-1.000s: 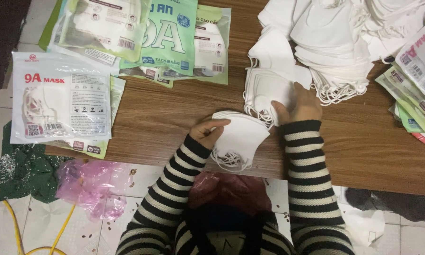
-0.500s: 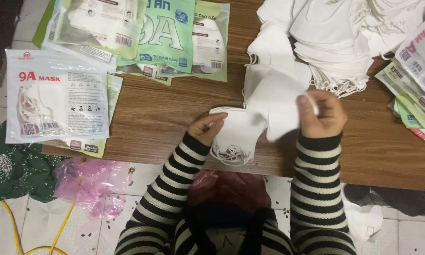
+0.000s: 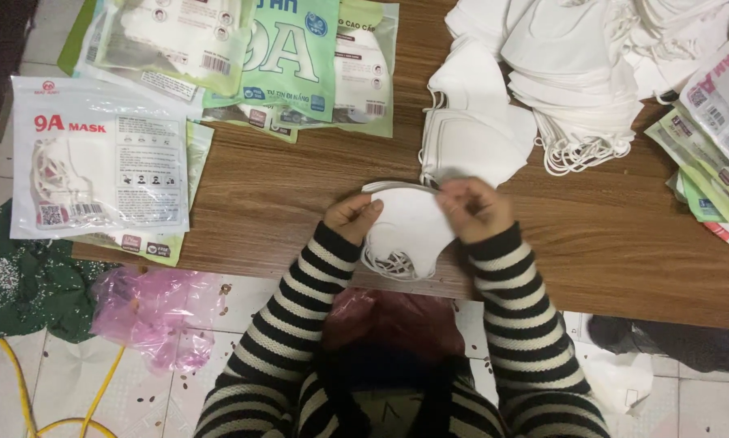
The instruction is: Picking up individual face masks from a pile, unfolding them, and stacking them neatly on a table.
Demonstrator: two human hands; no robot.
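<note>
A small stack of folded white face masks (image 3: 405, 227) rests at the near edge of the wooden table (image 3: 608, 243), ear loops hanging toward me. My left hand (image 3: 352, 217) grips its left side. My right hand (image 3: 471, 209) is closed on its upper right edge. Both sleeves are black and white striped. Just beyond my right hand lies another folded white mask (image 3: 470, 146), at the foot of a large heap of loose white masks (image 3: 575, 65).
Packaged masks in clear and green bags (image 3: 291, 57) lie at the far left, one white-fronted pack (image 3: 97, 162) overhanging the left table edge. More packs (image 3: 713, 138) sit at the right edge. A pink plastic bag (image 3: 154, 308) and yellow cable (image 3: 24, 381) lie on the tiled floor.
My right hand took a mask from the heap's foot, lifted it and brought it down onto the stack my left hand holds. The left hand stayed put.
</note>
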